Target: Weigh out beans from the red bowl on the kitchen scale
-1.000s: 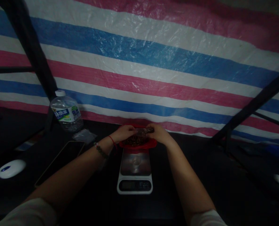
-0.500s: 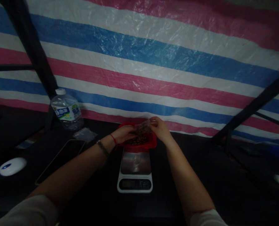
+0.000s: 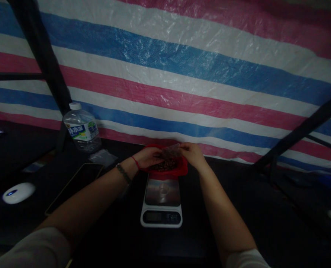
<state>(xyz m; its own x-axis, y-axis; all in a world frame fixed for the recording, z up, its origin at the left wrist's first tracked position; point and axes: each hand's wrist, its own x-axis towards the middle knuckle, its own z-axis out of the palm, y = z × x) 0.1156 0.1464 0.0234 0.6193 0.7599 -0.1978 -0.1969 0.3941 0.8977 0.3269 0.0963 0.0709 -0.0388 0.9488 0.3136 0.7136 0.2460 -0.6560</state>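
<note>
One red tray (image 3: pixel 182 169) of small dark beans (image 3: pixel 167 164), at the far end of a white digital kitchen scale (image 3: pixel 162 206); cannot tell whether it rests on the weighing plate (image 3: pixel 163 191). My right hand (image 3: pixel 192 153): thumb and fingertips pinching the right edge of a clear plastic bag (image 3: pixel 171 150), above the beans. My left hand (image 3: pixel 149 158): fingers bent, over the tray at the bag's left end; whether they grip it, cannot tell. Smartphone (image 3: pixel 75 186) beyond my left forearm, capped plastic bottle (image 3: pixel 83 130) near it.
</note>
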